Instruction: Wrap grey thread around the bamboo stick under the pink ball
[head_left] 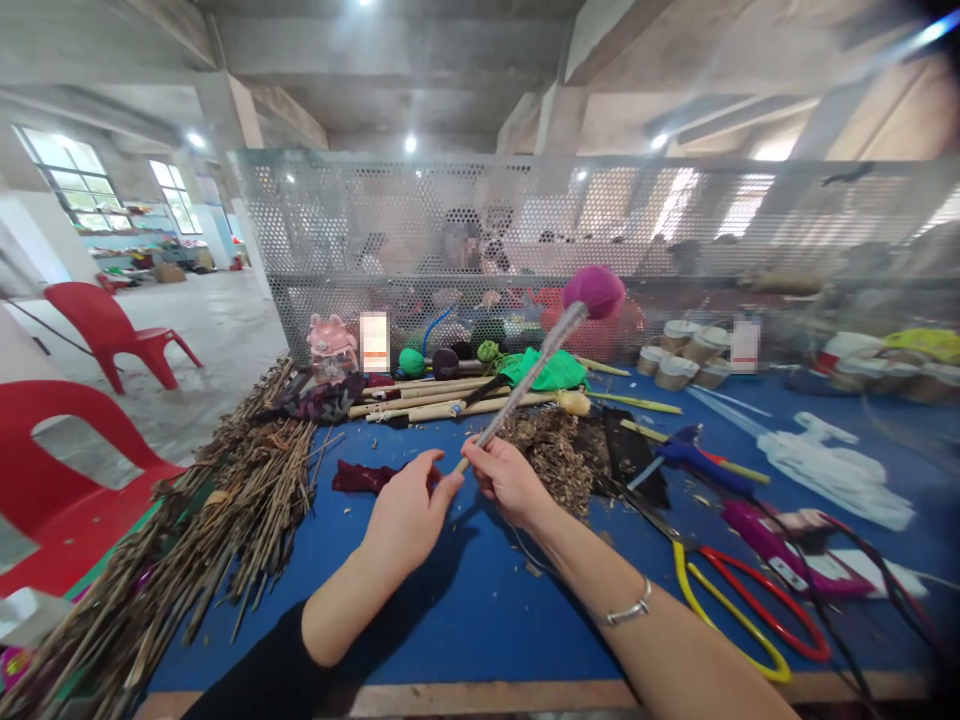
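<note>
A rod (534, 374) with a silvery, shiny wrap slants up and away, topped by a round magenta ball (596, 291). My right hand (506, 482) pinches its lower part between thumb and fingers. At the bare lower end, my left hand (411, 505) has thumb and curled fingers closed about the tip; the exact contact is partly hidden. Below and behind the hands lies a dark red cloth scrap (364, 477). Just beyond my right hand is a heap of dry brown plant bits (551, 450).
Dry stems (247, 500) are piled at the left. Red-and-yellow-handled shears (694, 550), a purple corded tool (799, 555), a blue tool (701, 458) and white plastic (836, 465) lie right. Bamboo sticks (427, 400) and green cloth (544, 370) lie before a perforated metal screen (337, 220).
</note>
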